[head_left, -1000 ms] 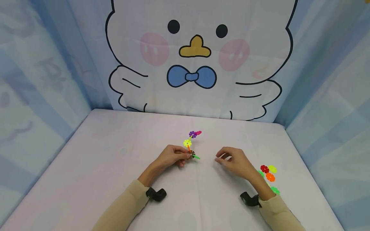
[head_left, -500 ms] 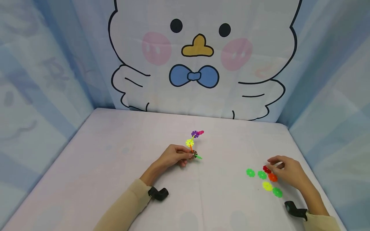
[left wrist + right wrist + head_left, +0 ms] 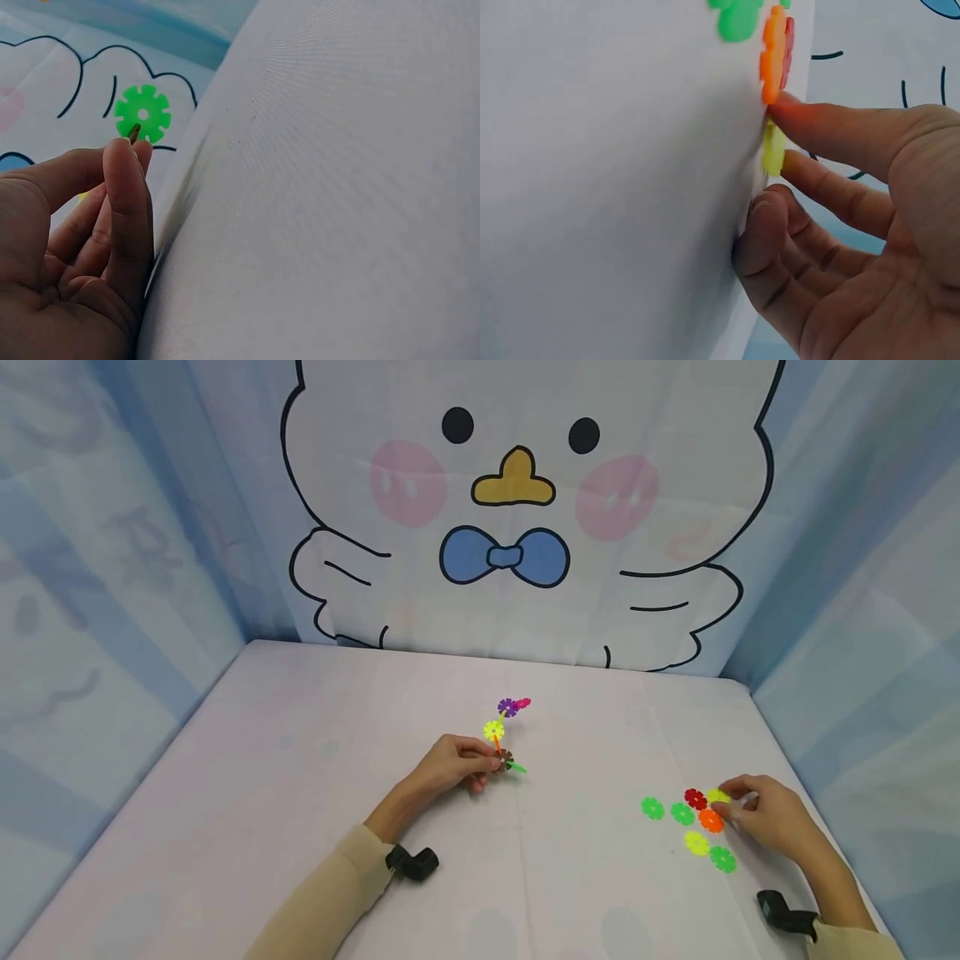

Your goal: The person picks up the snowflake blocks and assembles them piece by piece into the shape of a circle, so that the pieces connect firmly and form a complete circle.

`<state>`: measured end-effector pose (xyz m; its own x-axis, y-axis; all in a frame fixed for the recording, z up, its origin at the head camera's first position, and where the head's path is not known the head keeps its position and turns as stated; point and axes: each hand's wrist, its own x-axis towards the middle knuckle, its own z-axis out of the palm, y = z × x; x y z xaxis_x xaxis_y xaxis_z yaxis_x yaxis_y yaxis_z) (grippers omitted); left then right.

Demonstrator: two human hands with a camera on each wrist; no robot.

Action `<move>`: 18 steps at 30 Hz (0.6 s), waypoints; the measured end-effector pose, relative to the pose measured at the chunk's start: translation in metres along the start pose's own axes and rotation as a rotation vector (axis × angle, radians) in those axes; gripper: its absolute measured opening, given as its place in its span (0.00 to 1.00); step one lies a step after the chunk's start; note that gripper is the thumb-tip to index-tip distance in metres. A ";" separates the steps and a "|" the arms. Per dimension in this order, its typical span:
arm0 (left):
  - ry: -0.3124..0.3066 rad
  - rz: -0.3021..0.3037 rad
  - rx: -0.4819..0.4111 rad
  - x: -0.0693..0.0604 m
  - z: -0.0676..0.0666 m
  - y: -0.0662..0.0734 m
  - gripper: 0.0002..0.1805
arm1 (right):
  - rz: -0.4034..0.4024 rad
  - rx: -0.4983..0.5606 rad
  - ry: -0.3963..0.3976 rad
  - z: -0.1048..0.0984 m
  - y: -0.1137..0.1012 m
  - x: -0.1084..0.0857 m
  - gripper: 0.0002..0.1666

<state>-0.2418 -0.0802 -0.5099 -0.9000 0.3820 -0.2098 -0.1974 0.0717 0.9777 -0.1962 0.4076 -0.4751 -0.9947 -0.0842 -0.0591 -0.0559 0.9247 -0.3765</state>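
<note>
Stretching toward the far edge of the surface (image 3: pixel 315 793), a chain of notched discs (image 3: pixel 494 729) is held by its brown disc (image 3: pixel 506 761), pinched in the fingers of the left hand (image 3: pixel 457 764). Near the right edge, a loose yellow disc (image 3: pixel 717 796) is flanked by the thumb and forefinger of the right hand (image 3: pixel 768 810); whether it is gripped cannot be told. The neighbouring orange disc (image 3: pixel 711 821) could be dragged along if brushed by the thumb, and the chain could be twisted loose, steadied as it is at one link. By the left wrist camera, the chain's green disc (image 3: pixel 157 109) is shown nearly face-on, slots and hole included; from the head, only a thin sliver is seen.
</note>
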 end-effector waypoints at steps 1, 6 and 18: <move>0.000 0.002 0.001 0.000 0.000 0.000 0.12 | 0.003 0.006 -0.002 0.000 0.000 0.000 0.23; -0.002 0.008 0.009 0.000 0.000 0.000 0.12 | 0.011 0.026 0.011 -0.003 -0.005 0.001 0.18; 0.002 0.011 0.013 0.000 0.000 0.000 0.13 | -0.040 0.291 0.033 0.005 -0.044 0.007 0.20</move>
<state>-0.2416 -0.0797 -0.5094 -0.9031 0.3805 -0.1992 -0.1826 0.0797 0.9800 -0.2006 0.3644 -0.4639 -0.9948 -0.1016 -0.0105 -0.0725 0.7752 -0.6275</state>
